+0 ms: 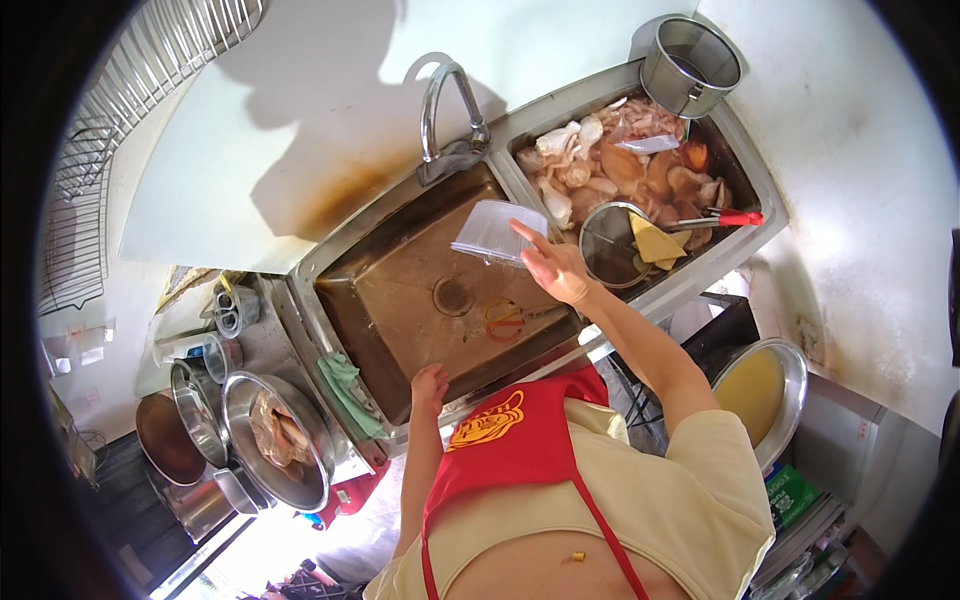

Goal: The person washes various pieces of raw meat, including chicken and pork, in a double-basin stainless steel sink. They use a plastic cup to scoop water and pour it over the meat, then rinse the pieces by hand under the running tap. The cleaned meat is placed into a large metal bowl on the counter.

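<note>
My right hand grips a translucent plastic container by its right side, index finger stretched along it, above the left basin of a steel sink. Hovering at that basin's front edge is my left hand, with nothing visible in it. A pair of scissors with orange-red handles lies on the basin floor, right of the drain. In the right basin, raw chicken pieces sit in liquid. Beside my right wrist stands a round metal strainer, with yellow sponge pieces at its rim.
A chrome faucet rises behind the sink. Red-handled tongs lie across the right basin, and a metal pot stands at its back corner. Leftward are a green cloth and a steel bowl holding meat. A bowl of yellow liquid sits right.
</note>
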A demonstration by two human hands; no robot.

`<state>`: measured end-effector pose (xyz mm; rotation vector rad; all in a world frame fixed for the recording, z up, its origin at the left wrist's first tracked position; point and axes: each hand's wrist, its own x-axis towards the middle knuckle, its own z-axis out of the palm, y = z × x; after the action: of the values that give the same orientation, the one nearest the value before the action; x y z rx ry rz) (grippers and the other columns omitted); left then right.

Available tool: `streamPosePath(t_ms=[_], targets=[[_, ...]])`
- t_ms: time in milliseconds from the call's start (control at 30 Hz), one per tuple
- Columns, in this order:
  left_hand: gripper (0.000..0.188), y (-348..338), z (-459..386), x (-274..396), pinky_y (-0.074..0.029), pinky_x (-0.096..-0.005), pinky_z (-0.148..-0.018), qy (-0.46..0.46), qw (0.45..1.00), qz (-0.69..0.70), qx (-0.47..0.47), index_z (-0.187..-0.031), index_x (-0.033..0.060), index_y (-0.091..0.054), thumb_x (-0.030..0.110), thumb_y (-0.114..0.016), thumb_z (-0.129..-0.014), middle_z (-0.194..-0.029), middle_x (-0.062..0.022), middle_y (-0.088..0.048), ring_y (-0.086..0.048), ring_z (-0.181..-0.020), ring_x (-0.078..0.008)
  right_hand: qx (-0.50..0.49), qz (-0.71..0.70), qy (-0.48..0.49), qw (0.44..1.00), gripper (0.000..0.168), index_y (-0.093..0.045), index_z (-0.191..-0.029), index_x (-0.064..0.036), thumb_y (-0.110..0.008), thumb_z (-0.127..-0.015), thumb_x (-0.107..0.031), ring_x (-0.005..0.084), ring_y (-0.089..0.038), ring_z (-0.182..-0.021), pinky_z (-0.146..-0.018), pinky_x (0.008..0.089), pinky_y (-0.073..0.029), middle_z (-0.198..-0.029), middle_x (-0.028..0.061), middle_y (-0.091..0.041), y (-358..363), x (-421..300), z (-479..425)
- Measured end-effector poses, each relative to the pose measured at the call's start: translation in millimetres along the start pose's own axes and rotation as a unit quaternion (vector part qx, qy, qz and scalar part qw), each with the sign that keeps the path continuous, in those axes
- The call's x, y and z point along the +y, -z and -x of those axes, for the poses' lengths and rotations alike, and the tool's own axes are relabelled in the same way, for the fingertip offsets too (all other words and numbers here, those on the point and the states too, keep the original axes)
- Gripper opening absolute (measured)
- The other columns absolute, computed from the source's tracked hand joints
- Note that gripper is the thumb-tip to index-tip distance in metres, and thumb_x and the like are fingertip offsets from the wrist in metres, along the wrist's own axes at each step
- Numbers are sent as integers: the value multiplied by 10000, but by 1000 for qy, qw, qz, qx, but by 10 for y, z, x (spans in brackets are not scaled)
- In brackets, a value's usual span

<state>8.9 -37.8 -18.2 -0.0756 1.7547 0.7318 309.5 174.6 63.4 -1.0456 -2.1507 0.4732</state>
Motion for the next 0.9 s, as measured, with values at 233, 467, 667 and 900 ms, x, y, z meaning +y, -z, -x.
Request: streamPosePath(t_ms=[233, 467, 667, 900], targets=[[256, -128, -18, 104, -410, -339, -777, 17, 1000, -18, 8, -1039, 94, -530, 186, -566, -803, -980, -37, -560, -539, -934, -193, 146, -4, -105, 984, 263, -524, -1048, -93, -547, -786, -83, 220, -563, -516, -445, 295, -454, -1243, 62, -493, 195, 594, -143], [235, -210, -52, 247, -419, -331, -757, 25, 999, -38, 21, -1022, 98, -536, 183, -564, -804, -983, -36, -555, -545, -918, -189, 138, 313, -400, 850, 271, -438, -1028, -86, -509, -770, -130, 377, -601, -674, -568, 472, -487, -1326, 76, -392, 541, 1948, 55], [230, -228, -157, 265, -416, -315, -741, 39, 997, -64, 30, -1019, 98, -544, 173, -552, -801, -940, -31, -570, -548, -899, -174, 114, 301, -433, 842, 243, -396, -1016, -95, -480, -790, -129, 436, -588, -690, -617, 517, -478, -1368, 118, -321, 183, 2461, 39], [283, -138, -96, 291, -428, -332, -758, 38, 994, -87, 51, -1077, 88, -524, 200, -540, -818, -1010, -45, -559, -540, -949, -206, 140, 198, -507, 828, 277, -418, -1017, -65, -499, -764, -143, 461, -571, -772, -701, 504, -473, -1379, 174, -273, -266, 2237, -230]])
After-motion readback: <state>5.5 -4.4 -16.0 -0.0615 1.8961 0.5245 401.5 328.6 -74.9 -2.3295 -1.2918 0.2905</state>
